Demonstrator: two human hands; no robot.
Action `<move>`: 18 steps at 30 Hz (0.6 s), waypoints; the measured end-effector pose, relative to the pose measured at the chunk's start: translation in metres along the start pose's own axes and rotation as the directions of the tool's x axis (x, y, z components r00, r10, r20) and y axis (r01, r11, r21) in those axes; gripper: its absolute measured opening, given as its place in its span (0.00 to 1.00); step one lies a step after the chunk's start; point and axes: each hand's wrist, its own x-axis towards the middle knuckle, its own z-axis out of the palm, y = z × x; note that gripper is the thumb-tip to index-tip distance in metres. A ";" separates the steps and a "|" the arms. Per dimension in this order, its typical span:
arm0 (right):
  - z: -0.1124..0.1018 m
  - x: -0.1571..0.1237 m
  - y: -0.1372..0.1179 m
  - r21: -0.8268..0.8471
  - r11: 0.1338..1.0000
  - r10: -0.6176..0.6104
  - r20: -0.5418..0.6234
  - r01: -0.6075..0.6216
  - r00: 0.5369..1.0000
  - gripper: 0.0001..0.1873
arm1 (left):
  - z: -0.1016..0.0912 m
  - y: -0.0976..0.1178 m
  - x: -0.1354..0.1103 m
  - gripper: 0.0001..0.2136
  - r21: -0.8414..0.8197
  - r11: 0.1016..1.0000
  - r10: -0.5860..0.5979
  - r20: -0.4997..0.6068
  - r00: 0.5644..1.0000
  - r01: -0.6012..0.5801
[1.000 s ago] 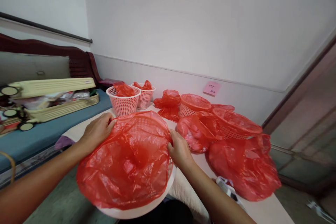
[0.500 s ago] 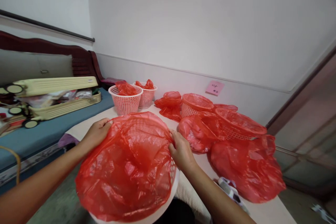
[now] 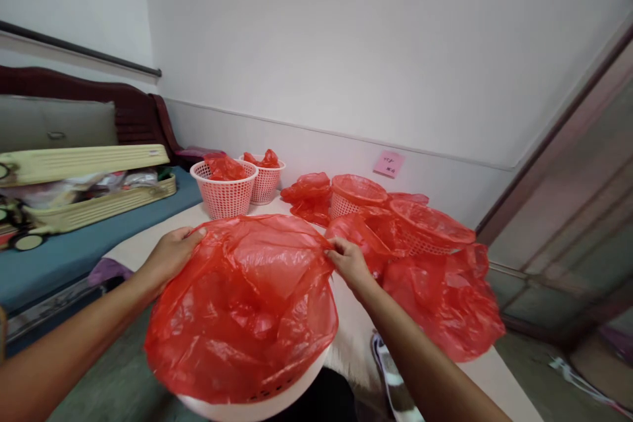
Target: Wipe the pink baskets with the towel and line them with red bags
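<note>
A red plastic bag [image 3: 237, 316] is spread over a white perforated basket [image 3: 232, 409], its near edge draped over the rim. My left hand [image 3: 173, 252] pinches the bag's far left edge. At the far right edge, my right hand [image 3: 350, 264] grips the film between thumb and fingers, pulling it taut outward. Most of the basket is hidden beneath the bag; its pale rim shows at the bottom.
Two white baskets [image 3: 225, 194] with red bags inside stand at the back of the white table [image 3: 148, 237]. Bag-covered baskets [image 3: 430, 227] and a loose red bag [image 3: 445, 303] lie to the right. An open yellow suitcase [image 3: 99, 204] rests on the bed at left.
My right hand has pulled the bag's edge outward to the right, away from the basket rim. The left hand keeps its hold. The view has turned slightly right.
</note>
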 end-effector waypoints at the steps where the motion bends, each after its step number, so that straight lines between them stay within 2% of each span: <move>1: -0.004 0.000 0.001 0.038 0.999 0.036 0.007 -0.036 0.999 0.05 | 0.002 0.002 -0.002 0.23 -0.049 0.998 -0.026 0.004 1.000 0.026; 5: -0.017 -0.008 -0.002 0.151 0.977 0.144 0.055 -0.151 0.988 0.14 | 0.010 0.010 -0.006 0.24 -0.180 0.981 -0.075 -0.001 0.997 0.074; 10: -0.029 -0.015 -0.009 0.182 0.963 0.191 0.048 -0.197 0.980 0.18 | 0.020 0.007 0.004 0.20 -0.262 0.963 -0.076 -0.046 0.996 0.061; 14: -0.035 -0.019 -0.003 0.146 0.974 0.181 -0.036 -0.174 0.983 0.18 | 0.026 -0.007 0.011 0.15 -0.237 0.967 -0.112 -0.064 0.992 0.094; 18: -0.036 -0.027 0.003 0.047 0.994 0.101 -0.157 -0.095 0.982 0.15 | 0.024 -0.016 0.009 0.13 -0.199 0.973 -0.135 -0.085 0.987 0.115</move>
